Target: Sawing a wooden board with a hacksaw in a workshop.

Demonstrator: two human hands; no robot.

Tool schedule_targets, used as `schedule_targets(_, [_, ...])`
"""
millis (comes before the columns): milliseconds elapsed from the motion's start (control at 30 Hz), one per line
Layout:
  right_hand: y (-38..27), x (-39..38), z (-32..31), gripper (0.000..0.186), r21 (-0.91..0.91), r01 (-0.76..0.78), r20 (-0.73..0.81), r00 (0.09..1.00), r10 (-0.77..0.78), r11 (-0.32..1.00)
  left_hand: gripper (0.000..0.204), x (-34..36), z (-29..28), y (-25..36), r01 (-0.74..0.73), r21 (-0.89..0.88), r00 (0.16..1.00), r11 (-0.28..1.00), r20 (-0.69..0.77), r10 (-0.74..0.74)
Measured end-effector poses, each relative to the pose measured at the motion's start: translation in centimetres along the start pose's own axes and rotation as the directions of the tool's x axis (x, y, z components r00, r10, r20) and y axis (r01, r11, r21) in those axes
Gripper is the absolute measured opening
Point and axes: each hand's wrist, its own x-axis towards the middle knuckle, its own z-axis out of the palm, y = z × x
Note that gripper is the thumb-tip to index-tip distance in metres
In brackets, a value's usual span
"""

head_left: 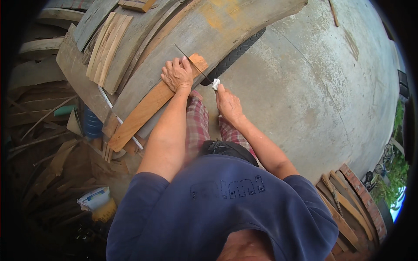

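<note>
A thin saw (200,70) is held by its white handle (216,83) in the right hand (229,105) and laid across the brown plank (149,108), near its far end; the plank is borne by the grey counter (188,38) and covered by the left hand (177,76); whether it is gripped there cannot be told.

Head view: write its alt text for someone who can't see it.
A person's right hand holds a thin blade by its white handle across a brown board, while the left hand rests on it. The board lies on a long grey plank, with wood piled to the left and concrete floor to the right.
</note>
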Motion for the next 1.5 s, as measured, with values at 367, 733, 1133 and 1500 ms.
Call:
schedule_targets(367, [0.7,-1.7,0.1,0.012,0.017,-0.011,-0.020,1.000,0.012,1.000,0.036,-0.2,-0.2,-0.7,0.011,-0.009,1.000,1.000,-0.008,-0.011])
schedule_targets(733, [1.1,-1.4,0.4,0.012,-0.001,0.006,-0.013,1.000,-0.006,1.000,0.036,0.1,0.3,-0.8,0.014,0.011,1.000,1.000,-0.021,-0.013])
schedule_targets(1133, [0.5,-1.1,-0.1,0.014,-0.002,-0.017,0.002,1.000,0.017,1.000,0.037,0.4,0.4,-0.6,0.024,-0.014,0.999,1.000,-0.025,-0.025])
schedule_targets(1500, [1.1,-0.3,-0.7,0.012,-0.042,0.026,-0.009,1.000,-0.027,0.999,0.037,0.2,0.6,-0.4,0.037,0.006,0.999,0.999,-0.021,-0.036])
